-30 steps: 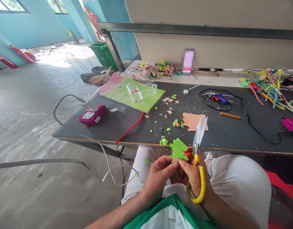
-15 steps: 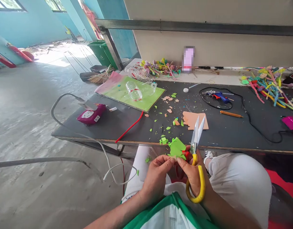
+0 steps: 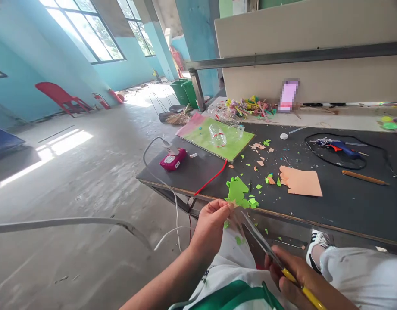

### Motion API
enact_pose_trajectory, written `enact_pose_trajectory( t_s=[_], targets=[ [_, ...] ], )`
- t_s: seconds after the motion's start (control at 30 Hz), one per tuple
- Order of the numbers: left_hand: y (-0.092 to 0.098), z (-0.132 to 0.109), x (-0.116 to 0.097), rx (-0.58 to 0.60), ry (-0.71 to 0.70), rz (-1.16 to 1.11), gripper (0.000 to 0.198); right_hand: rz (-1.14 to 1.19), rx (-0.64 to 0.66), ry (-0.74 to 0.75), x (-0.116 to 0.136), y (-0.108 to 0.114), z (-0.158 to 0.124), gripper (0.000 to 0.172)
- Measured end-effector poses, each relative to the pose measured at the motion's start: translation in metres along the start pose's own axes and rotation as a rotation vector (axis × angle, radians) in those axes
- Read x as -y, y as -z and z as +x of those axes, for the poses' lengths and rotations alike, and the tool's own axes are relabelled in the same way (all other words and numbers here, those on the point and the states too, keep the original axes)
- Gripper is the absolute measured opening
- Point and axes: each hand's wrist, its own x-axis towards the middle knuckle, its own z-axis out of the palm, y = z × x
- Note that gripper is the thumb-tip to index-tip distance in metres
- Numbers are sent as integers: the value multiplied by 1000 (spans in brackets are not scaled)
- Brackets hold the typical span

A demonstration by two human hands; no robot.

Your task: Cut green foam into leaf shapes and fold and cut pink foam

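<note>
My left hand is closed in a pinch at the table's front edge. Its fingertips hold the lower corner of a jagged bright green sheet, paper or thin foam. A small peach piece, perhaps a star, shows at the fingertips. My right hand is wrapped round the yellow-handled scissors, lower right, above my lap. The blades point up and left, with their tips close to the green sheet but apart from it. Green scraps lie beside the sheet. A peach sheet with one ragged edge rests on the table.
On the dark table are a glue gun with a black cord, an orange stick and a purple power socket. A clear plastic bottle lies on a green board. A white cable hangs at the left.
My right hand has moved away from my left, down and right, and the scissors have swung from upright to slanting up-left. The green sheet stays in my left hand. The view has turned left.
</note>
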Motion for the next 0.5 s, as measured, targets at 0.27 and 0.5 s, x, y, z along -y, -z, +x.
enact_pose_trajectory(
  t_s=[0.27,0.5],
  targets=[
    [2,-9,-8,79,38,32,18,0,75,-44,-2,4,9,65],
    [-1,-16,8,169,125,85,15,-9,113,-11,4,3,11,64]
  ],
)
